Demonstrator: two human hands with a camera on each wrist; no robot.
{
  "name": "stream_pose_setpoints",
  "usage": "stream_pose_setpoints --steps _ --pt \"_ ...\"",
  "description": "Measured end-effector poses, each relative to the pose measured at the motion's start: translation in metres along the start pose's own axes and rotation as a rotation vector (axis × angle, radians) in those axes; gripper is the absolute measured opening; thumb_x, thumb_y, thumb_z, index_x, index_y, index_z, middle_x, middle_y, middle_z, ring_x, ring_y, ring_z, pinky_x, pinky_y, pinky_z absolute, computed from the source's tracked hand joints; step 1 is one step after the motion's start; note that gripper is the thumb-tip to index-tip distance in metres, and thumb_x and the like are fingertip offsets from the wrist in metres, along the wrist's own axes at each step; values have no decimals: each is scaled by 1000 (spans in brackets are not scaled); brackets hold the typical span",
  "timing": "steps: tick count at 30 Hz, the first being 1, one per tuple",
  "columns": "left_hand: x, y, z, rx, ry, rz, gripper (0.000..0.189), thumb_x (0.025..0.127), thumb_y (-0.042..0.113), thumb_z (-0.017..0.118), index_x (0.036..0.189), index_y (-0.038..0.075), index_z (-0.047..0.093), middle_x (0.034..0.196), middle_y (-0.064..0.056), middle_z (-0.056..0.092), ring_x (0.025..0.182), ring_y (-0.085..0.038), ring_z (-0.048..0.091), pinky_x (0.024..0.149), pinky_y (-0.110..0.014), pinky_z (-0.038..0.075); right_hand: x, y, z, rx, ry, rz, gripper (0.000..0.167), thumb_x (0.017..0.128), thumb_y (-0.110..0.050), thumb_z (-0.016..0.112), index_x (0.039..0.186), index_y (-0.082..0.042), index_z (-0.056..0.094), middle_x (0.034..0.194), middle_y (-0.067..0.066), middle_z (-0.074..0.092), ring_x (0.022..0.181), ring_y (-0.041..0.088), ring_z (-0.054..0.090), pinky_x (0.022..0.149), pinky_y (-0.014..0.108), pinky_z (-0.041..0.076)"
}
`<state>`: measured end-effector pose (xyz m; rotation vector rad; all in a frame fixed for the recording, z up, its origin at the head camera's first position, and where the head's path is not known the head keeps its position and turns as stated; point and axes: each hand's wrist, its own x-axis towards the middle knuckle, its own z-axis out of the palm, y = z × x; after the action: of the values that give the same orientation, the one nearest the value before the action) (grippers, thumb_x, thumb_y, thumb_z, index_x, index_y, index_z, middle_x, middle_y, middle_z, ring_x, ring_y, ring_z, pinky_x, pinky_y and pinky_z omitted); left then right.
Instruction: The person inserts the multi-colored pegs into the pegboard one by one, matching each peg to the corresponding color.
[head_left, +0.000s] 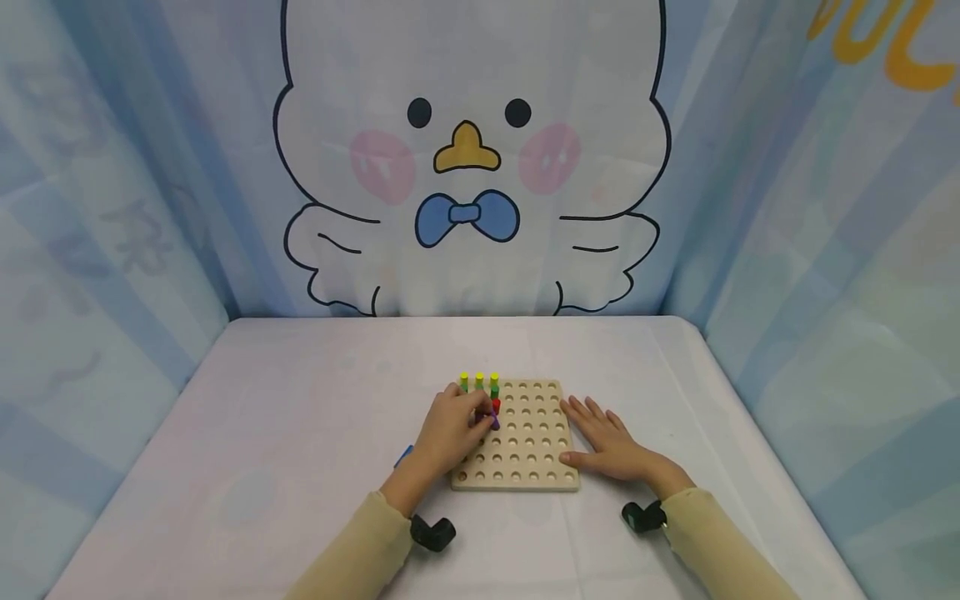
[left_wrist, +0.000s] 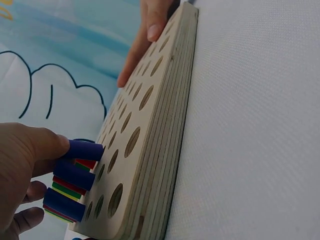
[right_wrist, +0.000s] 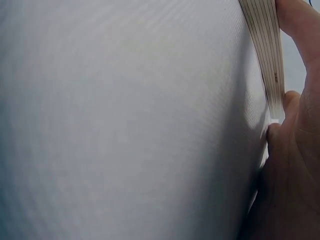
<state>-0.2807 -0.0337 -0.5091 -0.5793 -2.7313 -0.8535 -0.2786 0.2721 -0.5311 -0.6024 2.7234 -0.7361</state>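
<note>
A wooden pegboard [head_left: 531, 486] with rows of round holes lies on the table. My left hand [head_left: 448, 427] is over its left side, pinching a purple peg [head_left: 495, 423] between thumb and fingertips. In the left wrist view this peg [left_wrist: 85, 149] looks dark blue and its end meets the board at a hole. Beside it stand more dark blue pegs [left_wrist: 74, 175], with red, green and yellow ones behind. My right hand [head_left: 611, 446] lies against the board's right edge, fingers spread and fairly straight. In the right wrist view its thumb and fingers touch the board's side [right_wrist: 267, 50].
Yellow pegs [head_left: 479, 378] stand along the board's far left edge, with green and red ones nearer. A blue thing [head_left: 403, 455], mostly hidden by the left forearm, lies left of the board. White cloth [head_left: 300, 433] covers the table; printed curtains [head_left: 465, 275] stand behind and at both sides.
</note>
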Motion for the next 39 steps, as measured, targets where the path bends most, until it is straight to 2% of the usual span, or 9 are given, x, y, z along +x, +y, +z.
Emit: stream_pose_setpoints --steps 6,13,20,23,29,34,37,39 --pt "0 -1 0 22 -10 27 8 93 25 78 96 23 71 84 10 66 80 -12 46 75 -31 39 0 1 1 -13 4 6 95 95 -56 64 165 -9 20 172 20 13 158 47 0 121 68 -2" --pt "-2 -5 -9 30 -25 67 11 92 14 74 99 23 74 102 7 74 90 -15 51 81 -34 44 0 -1 0 -16 -1 12 95 95 -55 65 165 -8 20 172 20 13 158 47 0 121 68 -2" --pt "-3 -2 -12 56 -149 81 24 95 10 66 110 25 76 116 1 69 99 -18 52 88 -39 46 -1 -1 -1 -16 -1 19 95 95 -55 65 165 -8 20 172 20 13 158 47 0 121 68 -3" --pt "-5 -3 -12 55 -149 86 26 95 8 65 111 25 76 116 0 67 100 -19 52 88 -39 46 0 -1 0 -14 -1 17 94 96 -55 64 165 -9 20 172 20 13 158 47 0 121 68 -2" --pt "-10 -13 -19 11 -112 19 31 95 3 65 121 19 71 119 -1 66 105 -20 55 93 -40 50 -1 -2 1 -10 -11 20 95 96 -56 64 165 -9 19 172 20 11 158 47 -1 121 68 -3" --pt "-15 -22 -34 -38 -110 -103 36 93 -3 63 124 16 68 124 -4 64 112 -22 57 99 -41 52 0 -2 1 -7 0 5 95 95 -55 65 165 -9 19 172 21 12 158 48 -1 121 68 -3" --pt "-19 -26 -43 -64 -145 -172 34 93 -2 63 122 14 68 123 -5 64 112 -24 58 100 -44 53 1 -2 2 2 9 -11 95 95 -55 65 165 -8 20 171 23 13 157 49 0 120 70 -3" --pt "-21 -28 -47 -68 -197 -205 30 93 -1 64 120 13 69 119 -5 65 109 -23 60 100 -45 53 1 -1 2 3 4 -8 95 95 -55 65 165 -8 20 171 23 13 157 49 0 120 69 -3"
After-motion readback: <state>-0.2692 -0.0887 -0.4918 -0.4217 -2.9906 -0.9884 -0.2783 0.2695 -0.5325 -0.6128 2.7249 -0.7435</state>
